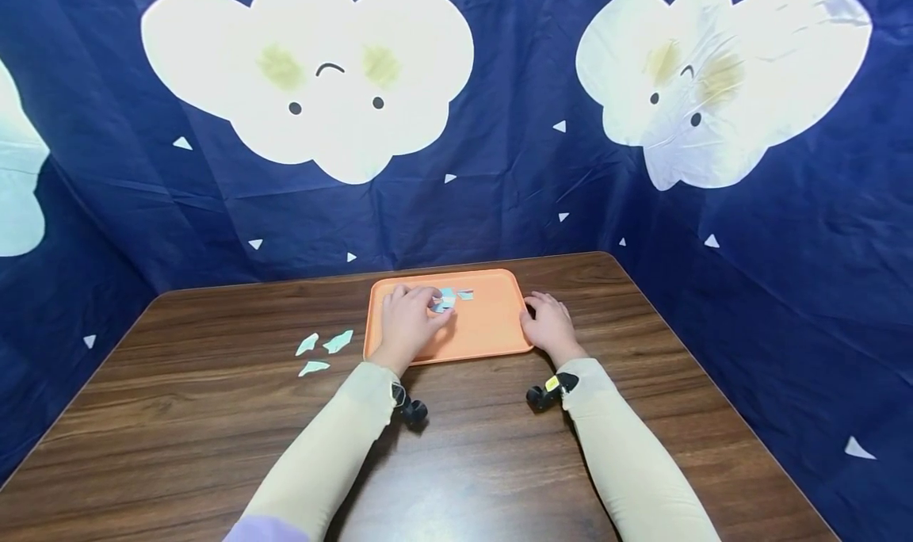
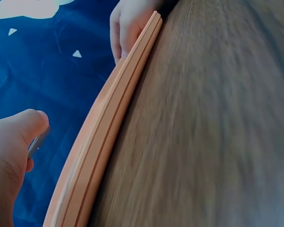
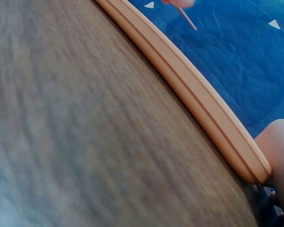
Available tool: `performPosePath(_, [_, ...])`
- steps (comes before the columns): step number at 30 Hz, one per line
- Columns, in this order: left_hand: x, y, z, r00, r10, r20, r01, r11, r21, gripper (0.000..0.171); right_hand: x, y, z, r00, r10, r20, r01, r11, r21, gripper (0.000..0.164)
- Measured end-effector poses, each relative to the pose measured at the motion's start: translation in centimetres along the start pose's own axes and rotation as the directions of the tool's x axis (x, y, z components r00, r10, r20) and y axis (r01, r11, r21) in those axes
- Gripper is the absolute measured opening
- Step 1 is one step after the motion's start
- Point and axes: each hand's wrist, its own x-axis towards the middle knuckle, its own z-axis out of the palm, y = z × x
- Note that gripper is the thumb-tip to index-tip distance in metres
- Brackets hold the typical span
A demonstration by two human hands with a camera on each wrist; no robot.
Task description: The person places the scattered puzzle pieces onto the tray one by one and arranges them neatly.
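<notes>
Above an orange tray (image 1: 492, 332), my left hand (image 1: 408, 324) pinches a thin, flat light-blue piece (image 1: 445, 299) between thumb and fingers. Its narrow edge shows as a piece (image 3: 188, 20) in the right wrist view, clear of the tray rim. A small blue, white and dark patterned piece (image 1: 465, 295) lies on the tray just right of it. My right hand (image 1: 551, 326) is at the tray's right side, with the thumb and fingers bent at the rim, holding it. The left hand partly covers the tray's left half.
Left of the tray, several pale green-blue irregular pieces (image 1: 338, 341) lie on the brown wooden table (image 1: 214, 415). A dark blue curtain (image 1: 428, 217) with white clouds hangs behind the table and along its sides.
</notes>
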Motion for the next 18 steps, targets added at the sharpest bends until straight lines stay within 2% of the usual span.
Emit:
performPosePath(10, [1.5,2.3,2.3,0.997,-0.022,0.072,0.021,1.0,0.017,0.038,0.1,0.2,0.2,1.0,0.012,-0.008,-0.012,1.0,-0.002,0.045])
performPosePath(18, [2.6,3.8,4.0,0.994,-0.03,0.101,0.027,0.999,0.033,0.036,0.1,0.2,0.2,1.0,0.006,-0.02,-0.006,1.0,0.003,0.044])
